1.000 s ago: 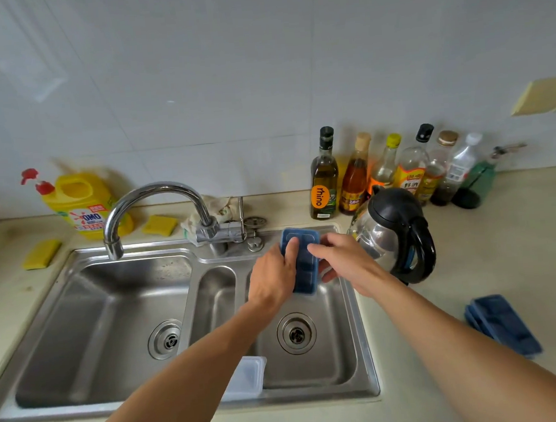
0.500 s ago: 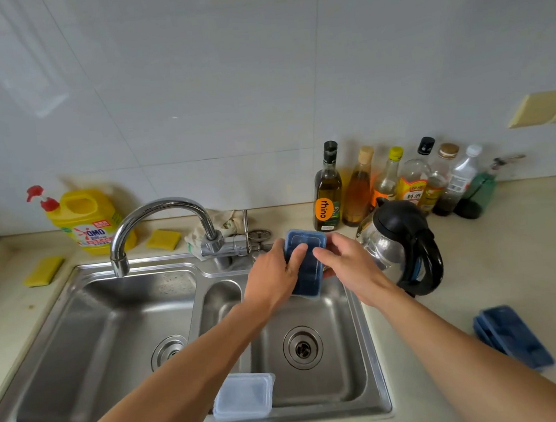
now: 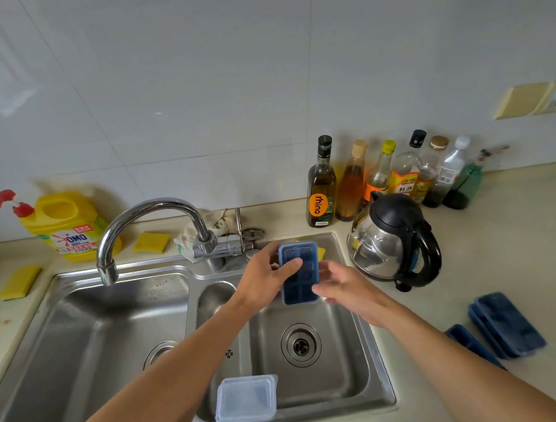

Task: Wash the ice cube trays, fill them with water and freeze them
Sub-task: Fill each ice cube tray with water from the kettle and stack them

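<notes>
A blue ice cube tray (image 3: 299, 284) hangs over the back of the right sink basin (image 3: 342, 365), its cells facing me. My left hand (image 3: 262, 278) grips its left edge, thumb lying across the top face. My right hand (image 3: 346, 288) is just right of the tray with fingers loosely spread, the fingertips at the tray's lower right corner. Two more blue trays (image 3: 508, 324) lie on the counter at the right, one (image 3: 470, 342) partly hidden by my right forearm. Clear plastic lids (image 3: 245, 400) rest on the sink's front rim.
The chrome faucet (image 3: 150, 217) points its spout over the left basin (image 3: 91, 352). A kettle (image 3: 395, 245) stands right of the sink, with several bottles (image 3: 380, 172) behind it. Yellow detergent (image 3: 68, 224) and yellow sponges (image 3: 19, 281) sit at the back left.
My right hand has let go of the tray's right edge and drawn back a little with fingers opening. My left hand keeps its hold on the tray.
</notes>
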